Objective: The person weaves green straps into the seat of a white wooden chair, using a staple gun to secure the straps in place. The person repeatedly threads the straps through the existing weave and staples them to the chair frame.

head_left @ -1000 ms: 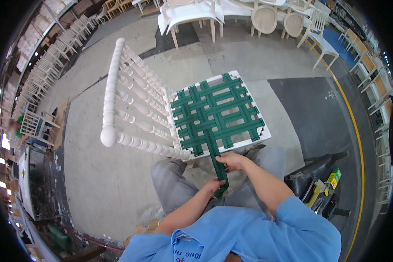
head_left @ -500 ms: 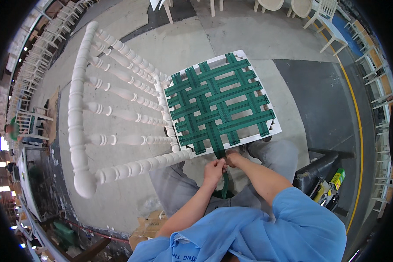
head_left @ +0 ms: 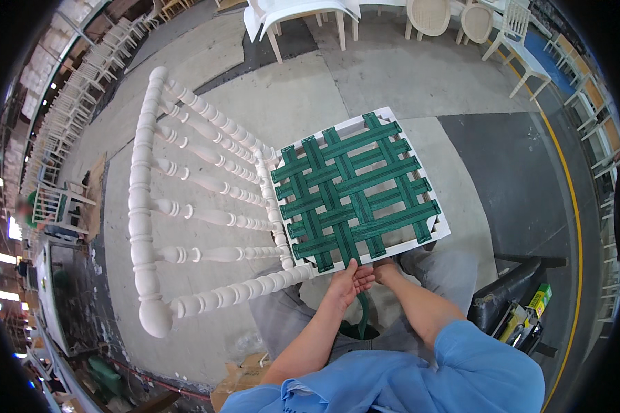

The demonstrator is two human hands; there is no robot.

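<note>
In front of me stands a white chair frame [head_left: 142, 227] with turned spindles. Interlaced green webbing [head_left: 331, 196] covers its seat. One strap runs over the near rail, and its loose green end [head_left: 363, 313] hangs between my knees. My left hand [head_left: 351, 282] pinches that strap at the rail, thumb on top and fingers below, palm partly turned up. Close beside it, my right hand [head_left: 386, 270] is up against the underside of the near rail. Its fingers are mostly hidden, so what they hold does not show.
A dark padded stool [head_left: 506, 292] at my right carries a small green-and-yellow box [head_left: 540, 297] and tools. Brown cardboard [head_left: 238, 378] lies on the floor at lower left. White chairs [head_left: 520, 51] and tables stand farther off, with rows along both sides. Another person is at far left.
My left hand has shifted from pinching the strap below the rail up to the rail, its thumb now on the strap. My right hand has moved slightly rightward, under the rail. The view has tilted up.
</note>
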